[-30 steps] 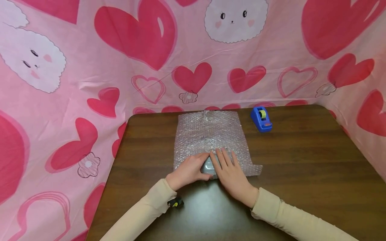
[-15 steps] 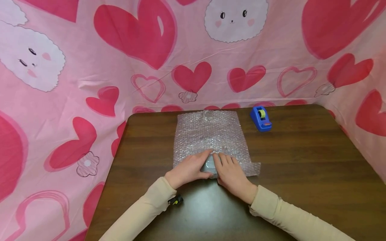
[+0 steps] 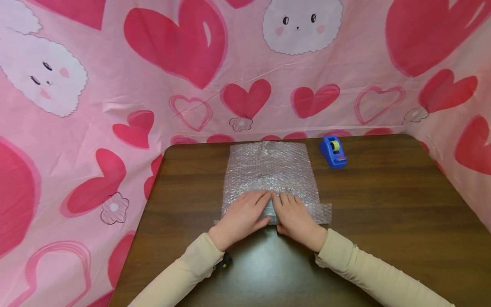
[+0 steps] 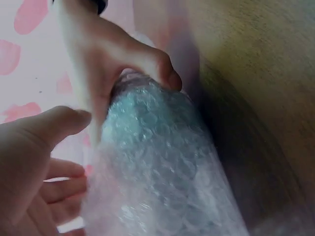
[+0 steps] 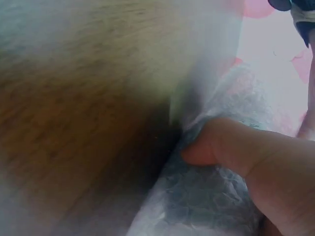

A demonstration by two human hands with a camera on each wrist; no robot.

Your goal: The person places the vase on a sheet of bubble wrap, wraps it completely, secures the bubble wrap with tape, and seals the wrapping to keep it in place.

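A pale blue-green object wrapped in bubble wrap (image 3: 271,211) lies under both hands at the near end of the flat bubble wrap sheet (image 3: 272,164); its kind is hidden. In the head view my left hand (image 3: 241,213) lies over the roll's left part. The left wrist view shows this left hand (image 4: 29,157) with its thumb apart from the wrap and fingers loosely bent. My right hand (image 3: 294,217) grips the right part, its thumb (image 5: 206,145) on the near side and its fingers over the top.
A blue tape dispenser (image 3: 333,152) with a yellowish roll stands at the back right of the brown wooden table (image 3: 383,204). A strip of wrap (image 3: 324,213) sticks out to the right. Pink heart-patterned cloth (image 3: 245,55) hangs behind and at the sides.
My right hand's fingers, straight on the wrap before, have bent over the roll. My left hand has shifted slightly forward over it. Less of the pale blue-green object shows between the hands.
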